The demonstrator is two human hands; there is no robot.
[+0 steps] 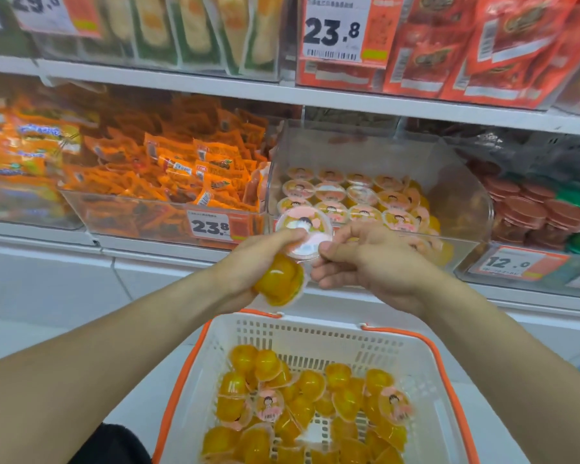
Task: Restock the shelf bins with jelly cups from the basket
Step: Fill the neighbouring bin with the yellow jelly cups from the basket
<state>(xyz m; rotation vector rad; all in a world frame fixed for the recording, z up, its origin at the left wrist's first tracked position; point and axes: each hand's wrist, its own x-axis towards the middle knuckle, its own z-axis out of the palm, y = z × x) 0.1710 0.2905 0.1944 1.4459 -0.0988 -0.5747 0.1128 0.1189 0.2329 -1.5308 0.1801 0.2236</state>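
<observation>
Head view: orange snack packets (168, 175) fill the bin beside jelly cups (349, 195)

The white plastic basket with orange rim (416, 336) sits low in front, with loose yellow jelly cups (302, 396) lying inside it. Above and behind it, the clear plastic shelf bin (462, 182) holds rows of lidded jelly cups (345, 199). Left of that bin sits a clear bin of orange snack packets (168, 175).

The jelly cups (279, 277) are glossy clear plastic with smooth printed film lids, the basket (426, 390) is matt white perforated plastic with an orange rim, the shelf bin (466, 182) is clear glossy plastic, and the neighbouring orange packets (181, 169) are shiny foil-like wrap.
</observation>
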